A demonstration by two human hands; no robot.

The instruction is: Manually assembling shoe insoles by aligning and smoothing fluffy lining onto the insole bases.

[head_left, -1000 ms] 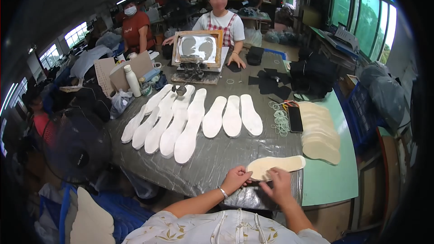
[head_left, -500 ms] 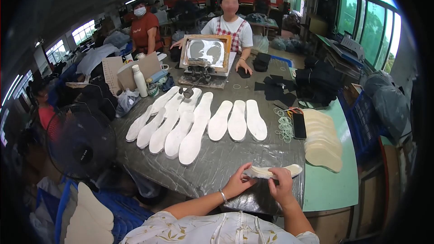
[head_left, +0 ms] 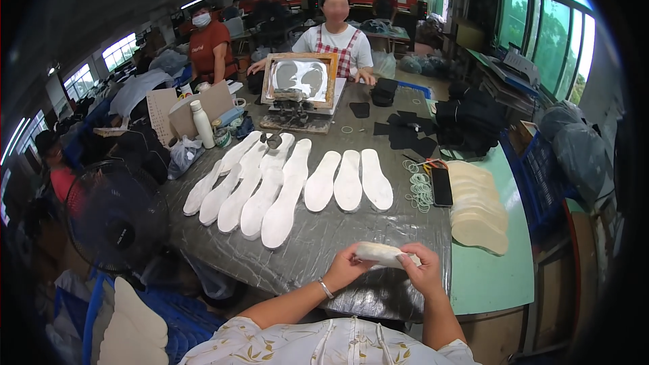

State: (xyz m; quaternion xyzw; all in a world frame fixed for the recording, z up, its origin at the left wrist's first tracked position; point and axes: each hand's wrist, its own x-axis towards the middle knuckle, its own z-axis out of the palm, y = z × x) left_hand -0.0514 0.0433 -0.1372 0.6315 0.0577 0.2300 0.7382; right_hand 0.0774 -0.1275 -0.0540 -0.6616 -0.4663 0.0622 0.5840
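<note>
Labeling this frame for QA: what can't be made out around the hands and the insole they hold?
Head view:
- Insole: both ends hidden by the left hand and right hand; underside unseen.
- Right fingertips: too small to tell grip.
- Rubber bands: too small to count.
- Beige insole stack: lower layers hidden by those above.

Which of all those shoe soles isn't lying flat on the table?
The cream sole held up in both hands, the left hand and right hand. It is bent; the white soles lie flat in rows.
</note>
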